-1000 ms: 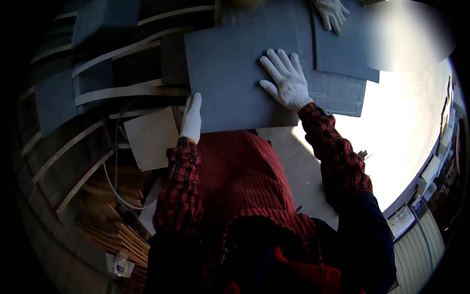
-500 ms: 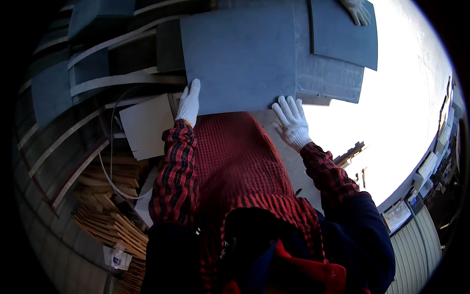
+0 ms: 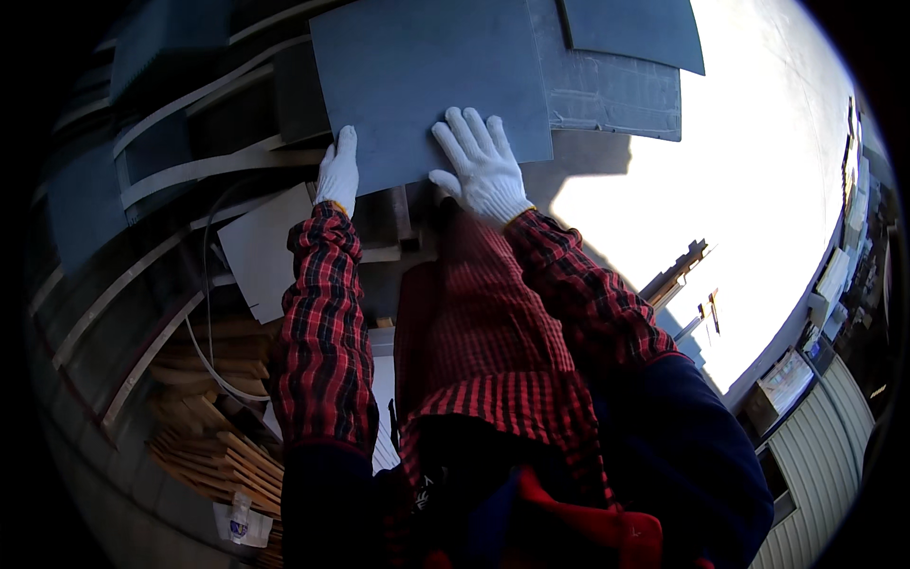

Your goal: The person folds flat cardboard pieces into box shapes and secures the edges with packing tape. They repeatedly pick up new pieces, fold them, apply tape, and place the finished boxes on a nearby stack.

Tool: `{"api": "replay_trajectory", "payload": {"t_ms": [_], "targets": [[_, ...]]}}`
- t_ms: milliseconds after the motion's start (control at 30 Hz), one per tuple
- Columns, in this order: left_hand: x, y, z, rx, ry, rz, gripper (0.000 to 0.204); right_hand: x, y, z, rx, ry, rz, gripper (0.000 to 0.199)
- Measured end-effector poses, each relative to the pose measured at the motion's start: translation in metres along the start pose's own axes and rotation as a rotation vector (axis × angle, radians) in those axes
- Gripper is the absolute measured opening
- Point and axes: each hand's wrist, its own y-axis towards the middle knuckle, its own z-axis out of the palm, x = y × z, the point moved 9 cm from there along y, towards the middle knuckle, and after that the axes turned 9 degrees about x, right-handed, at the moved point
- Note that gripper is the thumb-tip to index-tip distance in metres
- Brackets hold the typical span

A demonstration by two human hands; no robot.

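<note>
A large blue-grey flat sheet [image 3: 427, 90] lies in front of me at the top of the view. My right hand [image 3: 482, 166], in a white knit glove, rests palm down near its close edge with the fingers spread. At the sheet's left edge is my left hand [image 3: 339, 171], gloved the same way, its fingers stretched out along that edge. Neither hand grips anything visible. Farther right, a second dark sheet [image 3: 635, 33] lies over a grey, wrapped-looking flat surface [image 3: 611, 95].
Curved pale rails [image 3: 218, 169] run along the left. A white panel [image 3: 265, 254] leans beneath them, beside a thin hose [image 3: 210, 346]. Stacked wooden pieces [image 3: 213, 455] and a plastic bottle [image 3: 239, 517] are at lower left. Brightly sunlit floor [image 3: 749, 190] spreads to the right.
My right hand has moved from the sheet's close right corner leftward onto its face. My left hand stays by the left edge. Another person's gloved hand on the second sheet has left the view.
</note>
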Motion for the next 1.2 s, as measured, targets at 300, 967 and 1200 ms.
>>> {"api": "replay_trajectory", "payload": {"t_ms": [300, 967, 1200], "targets": [[0.035, -0.015, 0.011, 0.127, -0.271, -0.079, 0.065, -0.14, -0.054, -0.006, 0.002, -0.176, 0.491, 0.062], [-0.021, -0.065, -0.018, -0.102, 0.167, 0.066, 0.059, -0.111, -0.062, -0.032, 0.345, 0.648, 0.553, 0.088], [-0.129, -0.192, -0.016, -0.024, -0.113, 0.168, 0.07, -0.112, -0.043, -0.198, 0.276, 1.082, 0.465, 0.046]]}}
